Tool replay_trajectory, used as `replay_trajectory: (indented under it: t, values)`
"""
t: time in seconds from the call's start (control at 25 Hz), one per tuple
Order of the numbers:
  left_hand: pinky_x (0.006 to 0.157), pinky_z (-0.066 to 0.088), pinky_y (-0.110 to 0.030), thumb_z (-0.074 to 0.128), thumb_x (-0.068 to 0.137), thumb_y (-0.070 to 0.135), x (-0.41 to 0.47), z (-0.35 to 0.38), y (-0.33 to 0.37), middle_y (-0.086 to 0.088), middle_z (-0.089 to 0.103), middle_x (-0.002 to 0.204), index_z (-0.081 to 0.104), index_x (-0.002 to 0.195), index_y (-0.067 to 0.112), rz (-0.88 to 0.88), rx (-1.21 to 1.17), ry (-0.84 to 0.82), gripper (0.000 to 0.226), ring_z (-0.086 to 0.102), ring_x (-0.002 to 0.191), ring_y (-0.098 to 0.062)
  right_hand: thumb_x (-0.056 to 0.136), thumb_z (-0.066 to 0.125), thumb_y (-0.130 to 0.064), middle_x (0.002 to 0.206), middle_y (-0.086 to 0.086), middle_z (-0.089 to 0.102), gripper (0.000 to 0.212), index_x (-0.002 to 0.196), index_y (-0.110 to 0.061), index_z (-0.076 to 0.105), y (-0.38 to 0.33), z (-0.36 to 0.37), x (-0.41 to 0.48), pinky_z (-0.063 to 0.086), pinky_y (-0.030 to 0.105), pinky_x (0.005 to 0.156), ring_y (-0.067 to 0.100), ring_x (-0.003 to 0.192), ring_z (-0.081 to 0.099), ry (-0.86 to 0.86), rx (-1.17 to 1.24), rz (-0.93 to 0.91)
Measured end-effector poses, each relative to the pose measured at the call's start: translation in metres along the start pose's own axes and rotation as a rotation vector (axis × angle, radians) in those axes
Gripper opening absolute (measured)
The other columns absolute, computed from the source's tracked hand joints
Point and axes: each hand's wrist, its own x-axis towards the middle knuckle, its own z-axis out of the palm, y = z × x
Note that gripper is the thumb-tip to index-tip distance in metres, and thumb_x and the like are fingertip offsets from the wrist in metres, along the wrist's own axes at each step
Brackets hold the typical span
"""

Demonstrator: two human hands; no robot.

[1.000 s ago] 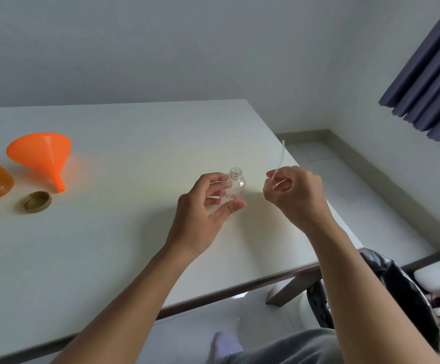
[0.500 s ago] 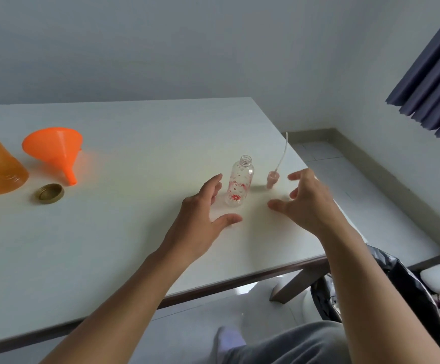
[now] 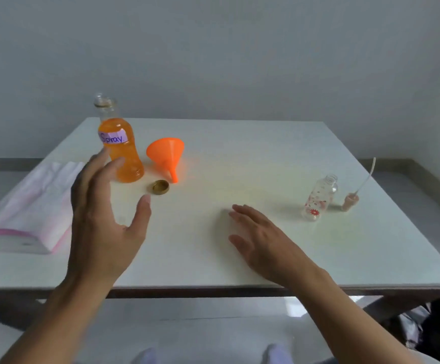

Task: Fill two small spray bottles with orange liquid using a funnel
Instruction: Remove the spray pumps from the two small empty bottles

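- A folded pink-and-white cloth (image 3: pixel 27 206) lies at the left edge of the white tabletop (image 3: pixel 240 158).
- The left hand (image 3: pixel 100 222) is raised above the tabletop with fingers straight and spread wide, holding nothing; its fingertips overlap the lower part of the big bottle in view.
- The large bottle of orange liquid (image 3: pixel 120 148) stands upright and uncapped, with a paper label reading "Spray".
- Its gold cap (image 3: pixel 160 187) lies just in front, near the funnel's spout.
- The orange funnel (image 3: pixel 167 156) lies tilted beside the bottle, spout toward the person.
- The right hand (image 3: pixel 263 240) hovers low over the tabletop, flat and relaxed, empty.
- The small clear spray bottle (image 3: pixel 318 199), empty and flower-printed, stands far right.
- Its pink spray top (image 3: pixel 350 201) stands just beside it, tube pointing up.
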Motion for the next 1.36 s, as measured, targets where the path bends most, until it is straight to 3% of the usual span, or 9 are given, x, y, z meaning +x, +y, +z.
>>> replay_trajectory:
  t: [0.08,0.2,0.4,0.64,0.76,0.84,0.92,1.04,1.36]
  values:
    - [0.111,0.034,-0.048,0.078,0.079,0.028,0.0,-0.013,-0.024,-0.008,0.029,0.155,0.031,0.145,0.01,-0.249,0.024,-0.032,0.083,0.026,0.143,-0.024,0.108,0.039,-0.035,0.167,-0.003,0.023,0.052,0.156,-0.016,0.034,-0.002,0.012,0.012,0.003,0.019,0.12,0.013,0.156,0.015,-0.023,-0.051,-0.001]
    - [0.102,0.043,-0.053,0.082,0.071,0.041,-0.003,-0.017,-0.045,-0.003,0.032,0.154,0.017,0.147,0.026,-0.554,0.019,-0.143,0.101,0.036,0.139,-0.028,0.107,0.039,-0.029,0.166,0.0,0.029,0.049,0.153,-0.013,0.038,-0.002,0.019,0.019,0.004,0.022,0.123,0.016,0.156,0.017,0.011,-0.07,0.003]
    - [0.087,0.045,-0.036,0.074,0.082,0.04,0.003,0.001,-0.072,0.001,0.06,0.129,0.049,0.127,0.02,-0.715,-0.097,-0.281,0.055,0.056,0.122,-0.024,0.105,0.042,-0.024,0.162,0.001,0.035,0.047,0.15,-0.01,0.043,-0.008,0.021,0.019,0.004,0.02,0.121,0.018,0.155,0.022,0.043,-0.07,0.014]
    - [0.081,0.054,-0.032,0.075,0.076,0.053,0.012,0.021,-0.055,0.008,0.071,0.1,0.065,0.109,0.031,-0.594,-0.214,-0.377,0.041,0.067,0.093,-0.014,0.104,0.046,-0.026,0.158,0.002,0.042,0.041,0.141,-0.009,0.054,-0.008,0.012,0.021,0.016,0.023,0.121,0.019,0.151,0.03,-0.019,-0.042,0.028]
    - [0.071,0.051,-0.022,0.078,0.073,0.05,0.014,0.035,-0.036,0.009,0.068,0.097,0.067,0.106,0.035,-0.45,-0.252,-0.438,0.037,0.066,0.082,-0.006,0.096,0.064,-0.039,0.129,-0.01,0.069,0.038,0.131,-0.023,0.067,-0.017,-0.004,0.026,0.048,0.025,0.104,0.011,0.117,0.065,0.088,0.243,0.132]
    - [0.071,0.05,-0.017,0.079,0.073,0.046,0.014,0.046,-0.022,0.01,0.065,0.1,0.068,0.11,0.033,-0.37,-0.288,-0.483,0.041,0.065,0.084,-0.004,0.088,0.072,-0.048,0.105,-0.014,0.076,0.041,0.124,-0.029,0.07,-0.028,-0.016,0.029,0.058,0.023,0.085,0.004,0.094,0.072,0.159,0.529,0.192]
    - [0.076,0.052,-0.016,0.079,0.073,0.043,0.014,0.056,-0.009,0.01,0.064,0.104,0.067,0.116,0.03,-0.319,-0.327,-0.554,0.047,0.063,0.092,-0.002,0.082,0.076,-0.054,0.092,-0.009,0.078,0.047,0.12,-0.027,0.071,-0.035,-0.023,0.035,0.061,0.026,0.075,0.007,0.085,0.074,0.177,0.663,0.223]
    - [0.079,0.054,-0.019,0.08,0.073,0.038,0.011,0.069,0.005,0.01,0.066,0.103,0.064,0.121,0.027,-0.309,-0.367,-0.615,0.052,0.064,0.096,-0.004,0.084,0.079,-0.037,0.088,0.001,0.078,0.029,0.101,-0.013,0.076,-0.033,-0.026,0.043,0.062,0.031,0.066,0.008,0.07,0.071,0.215,0.787,0.267]
    - [0.08,0.059,-0.035,0.067,0.086,0.04,0.011,0.081,0.012,0.011,0.073,0.099,0.068,0.115,0.026,-0.29,-0.423,-0.719,0.032,0.07,0.087,-0.009,0.09,0.076,-0.012,0.085,-0.005,0.074,0.008,0.093,-0.004,0.076,-0.012,-0.034,0.046,0.061,0.038,0.074,0.019,0.065,0.07,0.178,0.734,0.217]
